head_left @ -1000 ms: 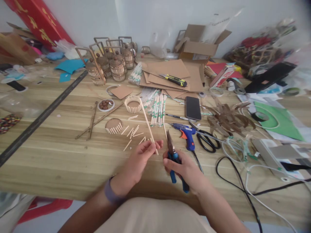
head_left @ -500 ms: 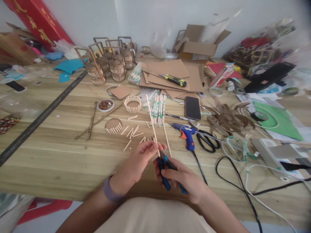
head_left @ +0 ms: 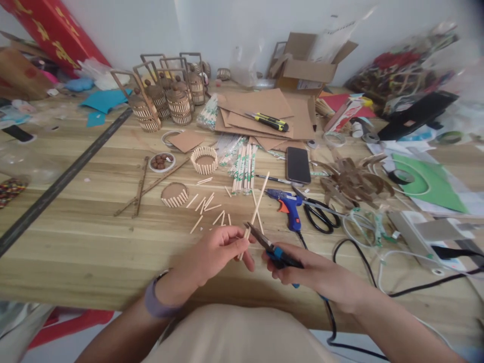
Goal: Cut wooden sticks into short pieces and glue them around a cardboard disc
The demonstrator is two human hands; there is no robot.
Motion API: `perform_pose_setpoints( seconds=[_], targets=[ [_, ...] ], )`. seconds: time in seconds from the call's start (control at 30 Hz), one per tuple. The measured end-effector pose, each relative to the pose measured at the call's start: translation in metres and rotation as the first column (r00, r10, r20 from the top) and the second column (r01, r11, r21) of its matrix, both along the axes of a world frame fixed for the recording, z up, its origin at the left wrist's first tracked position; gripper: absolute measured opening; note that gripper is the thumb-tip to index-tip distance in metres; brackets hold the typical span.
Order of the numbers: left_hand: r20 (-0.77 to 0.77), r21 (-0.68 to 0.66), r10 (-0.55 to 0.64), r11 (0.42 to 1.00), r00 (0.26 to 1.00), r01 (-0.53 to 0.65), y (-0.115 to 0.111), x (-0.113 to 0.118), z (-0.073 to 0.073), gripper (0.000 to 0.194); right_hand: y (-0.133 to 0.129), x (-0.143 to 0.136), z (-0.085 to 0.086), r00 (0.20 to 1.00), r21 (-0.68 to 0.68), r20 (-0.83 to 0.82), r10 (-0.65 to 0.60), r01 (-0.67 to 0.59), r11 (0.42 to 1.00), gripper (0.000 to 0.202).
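My left hand pinches the near end of a long thin wooden stick, which slants up and to the right over the table. My right hand grips blue-handled cutting pliers. Their dark jaws point left and meet the stick just beyond my left fingertips. Several short cut stick pieces lie on the wood in front of my left hand. Beside them sit a half-built stick ring on a cardboard disc and a finished stick ring.
A blue glue gun, black scissors, a phone and wrapped chopsticks lie just beyond my hands. Small stick lanterns, cardboard sheets and a yellow knife stand farther back. Cables run at the right.
The stick has swung from leaning left to leaning right. My right hand has turned the pliers from pointing away to pointing left, with the jaws now at the stick by my left fingertips.
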State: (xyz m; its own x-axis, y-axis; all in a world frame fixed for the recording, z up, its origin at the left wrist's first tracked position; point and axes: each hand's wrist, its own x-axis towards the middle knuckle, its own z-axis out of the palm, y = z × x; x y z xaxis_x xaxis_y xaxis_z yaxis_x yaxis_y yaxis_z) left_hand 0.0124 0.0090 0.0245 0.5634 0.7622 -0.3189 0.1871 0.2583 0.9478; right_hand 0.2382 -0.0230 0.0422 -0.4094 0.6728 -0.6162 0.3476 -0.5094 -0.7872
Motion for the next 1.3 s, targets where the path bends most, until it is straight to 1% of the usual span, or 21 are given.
perform_pose_setpoints(
  seconds=[0.13,0.27,0.37,0.53,0.77,0.93,1.1,1.2,1.3],
  targets=[
    [0.076,-0.086,-0.032,0.996,0.997,0.038,-0.003,0.002,-0.005,0.025,0.004,-0.005,0.002,0.999,-0.06,-0.054,-0.008,0.005,0.998,0.029],
    [0.127,-0.144,-0.029,0.988,0.992,0.047,-0.003,0.004,-0.007,0.026,0.007,-0.008,0.002,0.996,-0.084,-0.086,-0.024,0.017,0.996,0.028],
    [0.145,-0.146,-0.03,0.988,0.989,0.051,-0.003,0.006,-0.005,0.026,0.007,-0.01,0.003,0.996,-0.068,-0.091,-0.017,0.011,0.998,0.025],
    [0.139,-0.149,-0.047,0.987,0.989,0.067,-0.003,0.007,-0.003,0.027,0.007,-0.011,0.003,0.994,-0.047,-0.109,-0.008,0.003,0.999,0.028],
    [0.123,-0.154,-0.044,0.986,0.991,0.063,-0.003,0.007,-0.001,0.025,0.009,-0.011,0.001,0.992,-0.002,-0.11,0.055,-0.055,0.998,0.028],
    [0.115,-0.154,-0.059,0.985,0.992,0.076,-0.003,0.008,0.001,0.025,0.008,-0.011,0.001,0.994,0.041,-0.071,0.08,-0.078,0.996,0.026],
    [0.103,-0.148,-0.064,0.986,0.993,0.079,-0.003,0.008,0.001,0.027,0.009,-0.011,0.0,0.994,0.095,0.007,0.112,-0.112,0.989,0.022],
    [0.113,-0.151,-0.064,0.985,0.992,0.08,-0.003,0.008,0.001,0.026,0.009,-0.01,-0.001,0.989,0.116,0.019,0.145,-0.146,0.982,0.024],
    [0.116,-0.151,-0.065,0.985,0.991,0.083,-0.003,0.007,0.0,0.027,0.009,-0.01,-0.001,0.988,0.126,0.016,0.152,-0.153,0.98,0.027]
  ],
)
